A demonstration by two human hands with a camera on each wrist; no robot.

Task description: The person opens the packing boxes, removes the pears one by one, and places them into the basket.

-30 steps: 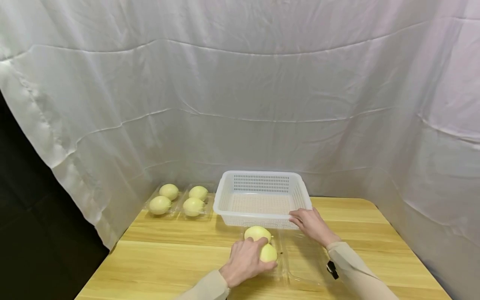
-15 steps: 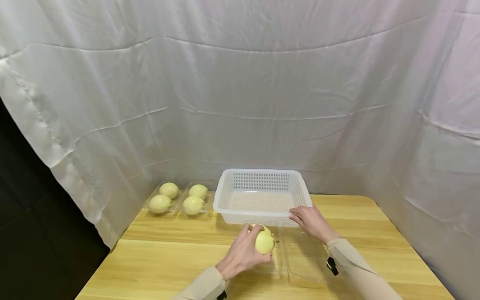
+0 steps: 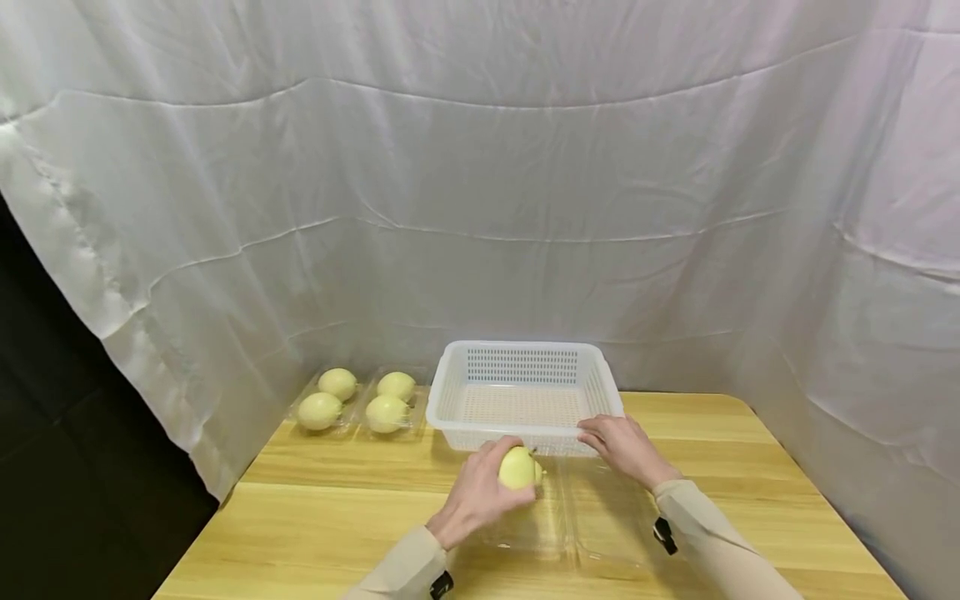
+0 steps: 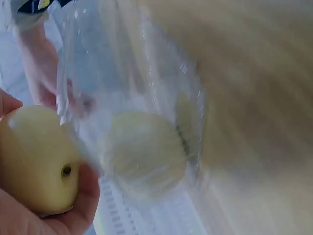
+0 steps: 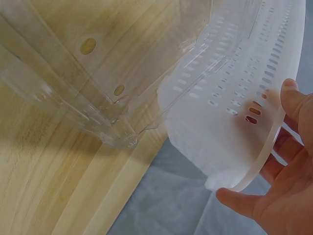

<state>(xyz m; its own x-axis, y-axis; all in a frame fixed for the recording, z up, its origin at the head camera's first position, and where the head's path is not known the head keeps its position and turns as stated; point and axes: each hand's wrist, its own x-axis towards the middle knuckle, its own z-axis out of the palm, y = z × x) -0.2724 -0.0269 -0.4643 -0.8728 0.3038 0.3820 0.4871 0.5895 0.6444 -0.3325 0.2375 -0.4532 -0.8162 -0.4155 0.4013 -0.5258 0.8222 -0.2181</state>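
Note:
My left hand [image 3: 472,500] grips a pale yellow pear [image 3: 517,468], raised above the near half of an open clear plastic box [image 3: 536,533]. In the left wrist view, fingers wrap round the held pear [image 4: 36,156], its small dark dimple facing out. Another pear [image 4: 144,152] shows blurred through the clear plastic; in the head view it is mostly hidden behind the held one. My right hand [image 3: 628,452] holds the front right part of the rim of a white perforated basket [image 3: 487,437]. The right wrist view has its fingers [image 5: 288,147] hooked over that rim.
Two more clear boxes stand at the back left, each with two pears [image 3: 318,411] [image 3: 387,413]. The open box's clear lid [image 3: 611,533] lies to its right, under my right forearm. Grey-white cloth [image 3: 480,200] hangs behind the wooden table [image 3: 337,517].
My left hand has lifted the near pear out of its place in the box and carried it forward toward the basket. The right hand stays on the basket rim.

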